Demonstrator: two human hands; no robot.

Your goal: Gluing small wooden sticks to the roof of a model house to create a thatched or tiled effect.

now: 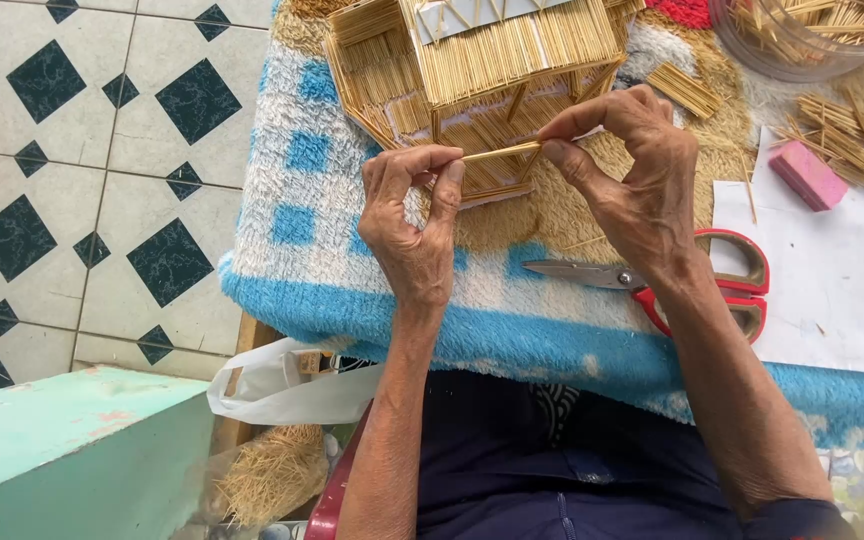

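Straw-coloured stick bundle (pixel 500 153) held level between both hands above the blue-and-white towel (pixel 302 200), just in front of the stick house (pixel 492 60). Left hand (pixel 414 220) pinches its near end with thumb and forefinger; right hand (pixel 632 175) pinches the other end likewise, remaining fingers curled. Red scissors (pixel 712 285) lie under the right wrist, beside white paper (pixel 832 290) and a pink block (pixel 808 175).

Blue-checked towel (pixel 302 200) (fluffy), red-handled scissors (pixel 712 285), pink eraser (pixel 808 175).
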